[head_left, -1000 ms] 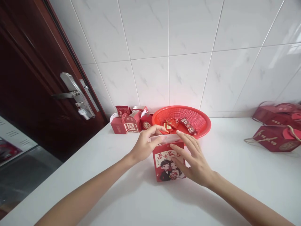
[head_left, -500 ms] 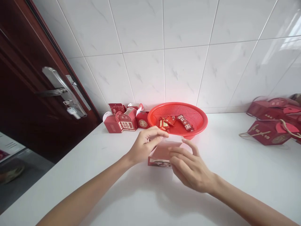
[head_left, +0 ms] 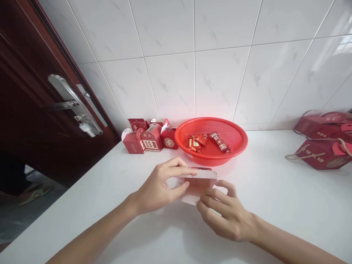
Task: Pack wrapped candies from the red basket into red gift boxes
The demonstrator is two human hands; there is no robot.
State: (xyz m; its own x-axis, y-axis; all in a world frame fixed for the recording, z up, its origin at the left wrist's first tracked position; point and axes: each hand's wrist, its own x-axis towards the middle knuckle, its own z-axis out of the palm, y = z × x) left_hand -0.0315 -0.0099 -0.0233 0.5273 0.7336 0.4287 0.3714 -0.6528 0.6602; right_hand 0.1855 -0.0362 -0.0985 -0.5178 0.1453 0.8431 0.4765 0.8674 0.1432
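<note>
Our left hand (head_left: 162, 183) pinches the open gift box (head_left: 199, 185) by its flap; our half-curled right hand (head_left: 224, 212) grips its edge, near the red basket (head_left: 210, 161).

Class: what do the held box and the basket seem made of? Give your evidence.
Box: probably thin card, matt inside, judging by its flat white flap. Basket: likely smooth plastic, from its finely perforated wall and solid rim.

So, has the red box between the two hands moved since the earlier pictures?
Yes: the red box has tipped toward the camera. Its top, which first overlapped the near rim of the basket, now appears below it.
</note>
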